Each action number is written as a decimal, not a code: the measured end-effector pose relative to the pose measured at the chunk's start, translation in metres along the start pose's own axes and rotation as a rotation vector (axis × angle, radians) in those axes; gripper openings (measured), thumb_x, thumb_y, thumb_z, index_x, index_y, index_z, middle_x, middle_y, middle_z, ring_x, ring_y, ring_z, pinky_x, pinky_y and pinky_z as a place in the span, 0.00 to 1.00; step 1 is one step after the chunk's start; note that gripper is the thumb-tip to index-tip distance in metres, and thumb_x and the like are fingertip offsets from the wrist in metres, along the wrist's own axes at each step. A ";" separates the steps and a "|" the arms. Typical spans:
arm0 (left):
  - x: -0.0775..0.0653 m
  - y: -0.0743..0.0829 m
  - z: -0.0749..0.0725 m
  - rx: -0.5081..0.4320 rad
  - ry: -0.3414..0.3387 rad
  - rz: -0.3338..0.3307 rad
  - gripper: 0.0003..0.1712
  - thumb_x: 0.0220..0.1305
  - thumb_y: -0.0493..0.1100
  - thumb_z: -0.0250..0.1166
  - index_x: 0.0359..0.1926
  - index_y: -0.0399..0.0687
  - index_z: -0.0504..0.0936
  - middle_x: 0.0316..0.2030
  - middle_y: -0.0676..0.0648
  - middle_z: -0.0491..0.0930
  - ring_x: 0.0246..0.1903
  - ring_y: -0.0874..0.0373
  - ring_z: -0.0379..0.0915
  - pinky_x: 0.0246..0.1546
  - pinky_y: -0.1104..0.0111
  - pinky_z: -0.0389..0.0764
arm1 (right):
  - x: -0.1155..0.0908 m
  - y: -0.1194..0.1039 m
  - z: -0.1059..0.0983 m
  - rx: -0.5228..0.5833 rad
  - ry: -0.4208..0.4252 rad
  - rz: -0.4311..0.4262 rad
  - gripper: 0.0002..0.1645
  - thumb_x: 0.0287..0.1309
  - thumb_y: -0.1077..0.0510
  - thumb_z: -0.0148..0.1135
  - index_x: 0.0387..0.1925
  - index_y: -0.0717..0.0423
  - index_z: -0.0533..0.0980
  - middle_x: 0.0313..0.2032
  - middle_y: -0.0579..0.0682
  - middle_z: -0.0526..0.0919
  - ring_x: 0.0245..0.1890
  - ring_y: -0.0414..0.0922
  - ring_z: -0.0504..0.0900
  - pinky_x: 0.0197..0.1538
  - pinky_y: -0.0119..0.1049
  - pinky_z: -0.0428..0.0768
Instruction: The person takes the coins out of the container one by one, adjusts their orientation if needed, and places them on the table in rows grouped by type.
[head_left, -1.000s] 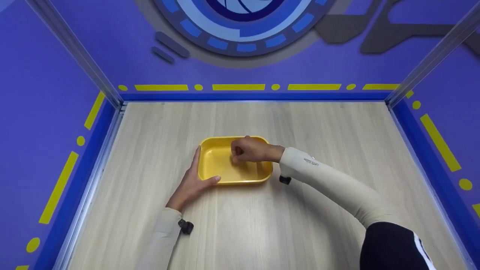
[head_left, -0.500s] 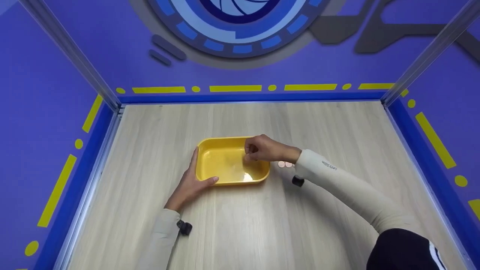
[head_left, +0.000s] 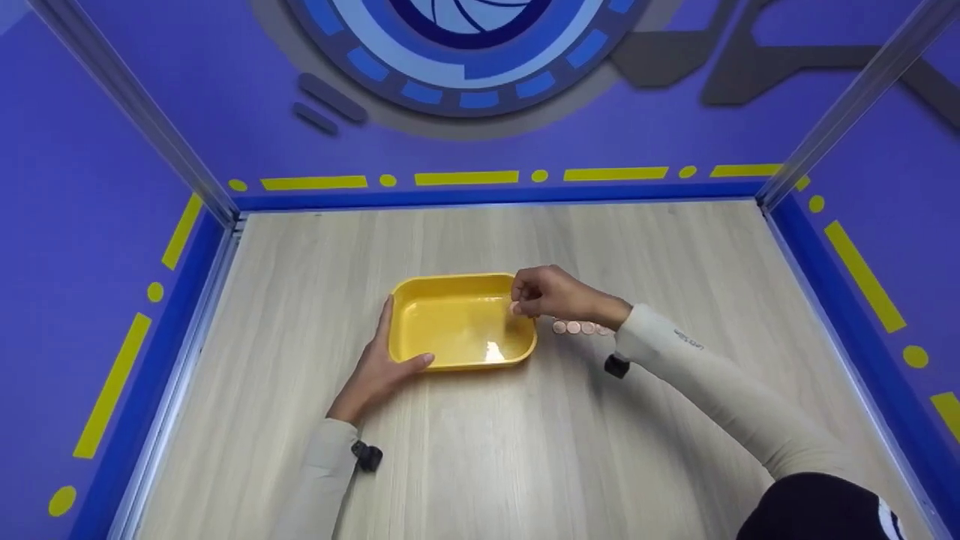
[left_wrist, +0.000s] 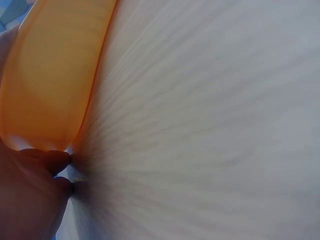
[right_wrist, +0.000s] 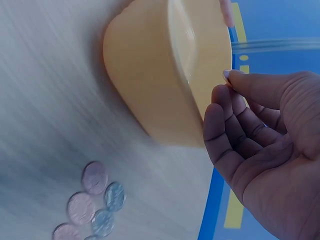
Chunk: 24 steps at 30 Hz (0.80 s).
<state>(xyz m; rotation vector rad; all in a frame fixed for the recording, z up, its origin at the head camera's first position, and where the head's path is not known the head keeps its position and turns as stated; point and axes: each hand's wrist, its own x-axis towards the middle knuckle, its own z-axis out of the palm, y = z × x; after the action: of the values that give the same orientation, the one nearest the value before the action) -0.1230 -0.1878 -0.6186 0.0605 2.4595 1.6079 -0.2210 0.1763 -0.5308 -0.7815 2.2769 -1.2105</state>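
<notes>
A yellow plastic tray stands on the table, its inside floor visible. My left hand holds its near left corner, thumb over the front rim and fingers along the left wall. In the left wrist view the fingers lie against the tray's end wall. My right hand is over the tray's right rim, thumb and index finger pinching a coin, mostly hidden by the fingertips. Close by on the table, right of the tray, lies a row of copper-coloured coins, partly covered by the right wrist.
In the right wrist view, silvery coins lie beside the copper-coloured ones. The wood-grain table runs back to a blue wall with yellow markings. Side walls stand left and right.
My right hand has moved right, from over the middle of the tray to its right rim, uncovering coins on the table. My left hand keeps its hold on the tray.
</notes>
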 end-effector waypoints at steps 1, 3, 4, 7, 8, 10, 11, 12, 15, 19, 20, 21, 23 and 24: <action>0.000 0.000 0.000 0.002 -0.002 0.003 0.76 0.60 0.61 0.83 0.91 0.68 0.35 0.79 0.41 0.69 0.57 0.50 0.76 0.67 0.53 0.71 | -0.002 0.002 -0.001 0.011 0.008 0.004 0.07 0.70 0.64 0.75 0.43 0.61 0.83 0.34 0.54 0.88 0.32 0.48 0.85 0.42 0.49 0.89; -0.001 0.000 -0.001 0.005 -0.005 0.011 0.76 0.61 0.61 0.83 0.91 0.67 0.35 0.80 0.41 0.68 0.57 0.49 0.75 0.67 0.52 0.71 | -0.007 0.006 -0.003 0.023 0.027 0.012 0.07 0.70 0.63 0.75 0.43 0.62 0.84 0.34 0.55 0.88 0.32 0.48 0.85 0.41 0.43 0.89; -0.001 0.001 -0.001 0.002 -0.006 0.014 0.76 0.62 0.61 0.83 0.91 0.67 0.35 0.80 0.41 0.68 0.57 0.49 0.75 0.67 0.52 0.71 | -0.010 0.009 -0.004 0.027 0.037 0.014 0.07 0.70 0.64 0.75 0.43 0.62 0.84 0.34 0.56 0.88 0.32 0.47 0.84 0.41 0.39 0.87; -0.002 0.001 -0.001 -0.001 -0.007 0.015 0.75 0.62 0.60 0.82 0.91 0.66 0.35 0.80 0.41 0.67 0.57 0.50 0.75 0.67 0.52 0.71 | -0.018 0.016 -0.007 0.026 0.071 0.012 0.06 0.70 0.65 0.75 0.43 0.63 0.84 0.34 0.56 0.87 0.32 0.46 0.82 0.39 0.31 0.82; -0.002 0.001 -0.001 -0.003 -0.006 0.015 0.76 0.62 0.60 0.82 0.91 0.65 0.35 0.80 0.41 0.67 0.57 0.50 0.75 0.67 0.52 0.71 | -0.020 0.018 -0.008 0.025 0.082 0.014 0.05 0.70 0.65 0.75 0.43 0.63 0.84 0.34 0.56 0.87 0.32 0.46 0.81 0.39 0.30 0.81; -0.002 0.001 0.000 -0.005 -0.004 0.010 0.76 0.62 0.60 0.83 0.91 0.65 0.35 0.80 0.41 0.68 0.57 0.50 0.75 0.67 0.52 0.71 | -0.025 0.024 -0.010 0.028 0.102 0.024 0.05 0.70 0.65 0.74 0.43 0.63 0.84 0.34 0.56 0.87 0.33 0.48 0.81 0.39 0.31 0.80; -0.002 0.001 0.000 -0.005 -0.003 0.008 0.76 0.62 0.60 0.83 0.91 0.65 0.35 0.79 0.41 0.69 0.57 0.50 0.75 0.67 0.52 0.71 | -0.028 0.027 -0.011 0.036 0.110 0.034 0.05 0.70 0.65 0.74 0.43 0.63 0.84 0.34 0.55 0.86 0.33 0.50 0.81 0.39 0.32 0.81; -0.001 0.001 0.000 -0.004 -0.003 0.007 0.76 0.62 0.60 0.83 0.91 0.65 0.35 0.79 0.41 0.69 0.57 0.50 0.75 0.67 0.52 0.71 | -0.031 0.029 -0.012 0.042 0.118 0.045 0.05 0.70 0.65 0.73 0.43 0.64 0.84 0.34 0.55 0.86 0.32 0.52 0.82 0.38 0.34 0.82; -0.001 0.001 0.000 -0.004 -0.005 0.002 0.76 0.61 0.61 0.83 0.91 0.67 0.35 0.78 0.42 0.70 0.56 0.51 0.75 0.67 0.53 0.72 | -0.041 0.038 -0.014 0.062 0.141 0.084 0.06 0.71 0.65 0.73 0.43 0.64 0.83 0.34 0.54 0.85 0.31 0.56 0.83 0.32 0.37 0.83; -0.001 0.001 0.000 -0.003 -0.004 0.008 0.76 0.61 0.60 0.83 0.91 0.67 0.35 0.77 0.42 0.71 0.56 0.51 0.75 0.66 0.53 0.72 | -0.054 0.050 -0.016 0.073 0.180 0.115 0.07 0.70 0.64 0.75 0.42 0.63 0.83 0.35 0.55 0.85 0.31 0.49 0.82 0.29 0.35 0.80; -0.001 0.001 0.000 -0.004 -0.003 0.011 0.76 0.61 0.60 0.83 0.91 0.66 0.35 0.77 0.42 0.71 0.56 0.51 0.75 0.67 0.53 0.72 | -0.057 0.053 -0.017 0.074 0.191 0.115 0.08 0.69 0.63 0.76 0.42 0.64 0.83 0.35 0.56 0.85 0.32 0.46 0.80 0.30 0.33 0.79; -0.001 0.001 0.000 -0.005 -0.003 0.012 0.76 0.61 0.60 0.83 0.91 0.66 0.35 0.76 0.42 0.72 0.56 0.51 0.75 0.66 0.53 0.72 | -0.060 0.056 -0.017 0.077 0.202 0.121 0.08 0.69 0.63 0.76 0.41 0.64 0.84 0.35 0.56 0.85 0.32 0.45 0.80 0.31 0.33 0.79; -0.002 0.001 0.000 -0.009 -0.003 0.014 0.76 0.61 0.60 0.83 0.91 0.65 0.35 0.76 0.42 0.72 0.56 0.51 0.75 0.66 0.53 0.72 | -0.066 0.062 -0.019 0.076 0.223 0.130 0.09 0.68 0.63 0.77 0.40 0.64 0.84 0.35 0.57 0.86 0.33 0.44 0.79 0.34 0.30 0.78; -0.002 0.001 0.000 -0.011 -0.003 0.015 0.76 0.61 0.60 0.83 0.91 0.65 0.35 0.76 0.42 0.72 0.55 0.51 0.75 0.66 0.54 0.72 | -0.069 0.065 -0.019 0.083 0.232 0.135 0.09 0.68 0.63 0.77 0.40 0.65 0.84 0.35 0.58 0.86 0.34 0.44 0.80 0.35 0.30 0.79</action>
<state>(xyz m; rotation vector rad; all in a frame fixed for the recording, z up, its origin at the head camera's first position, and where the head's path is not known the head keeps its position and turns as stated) -0.1212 -0.1880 -0.6176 0.0791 2.4535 1.6261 -0.1996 0.2629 -0.5680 -0.4689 2.3997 -1.3832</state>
